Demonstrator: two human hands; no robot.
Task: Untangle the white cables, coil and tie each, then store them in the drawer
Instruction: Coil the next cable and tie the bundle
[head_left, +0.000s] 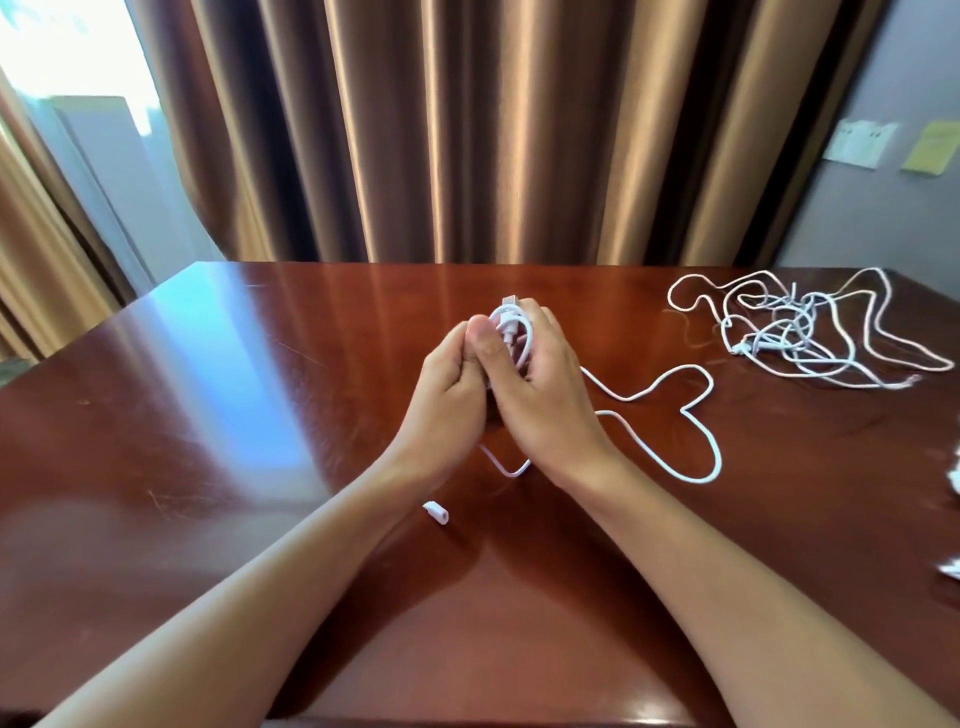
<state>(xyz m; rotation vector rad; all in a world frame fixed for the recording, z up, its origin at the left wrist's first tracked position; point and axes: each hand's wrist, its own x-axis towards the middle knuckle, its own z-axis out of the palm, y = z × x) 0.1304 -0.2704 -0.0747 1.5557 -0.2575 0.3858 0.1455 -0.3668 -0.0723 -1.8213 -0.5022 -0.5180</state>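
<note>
Above the middle of the dark red wooden table (218, 415), my left hand (449, 384) and my right hand (540, 384) are pressed together around a small coil of white cable (514, 327). A USB plug sticks out at the coil's top. The same cable's loose length (711, 447) trails in a loop on the table to the right and passes under my wrists. Its other plug end (435, 512) lies by my left forearm. A tangled heap of white cables (795, 332) lies at the far right of the table.
Brown curtains (467, 130) hang right behind the table's far edge. Small white items (953, 577) show at the right frame edge on the table. Paper notes (862, 143) are stuck on the grey wall at the upper right.
</note>
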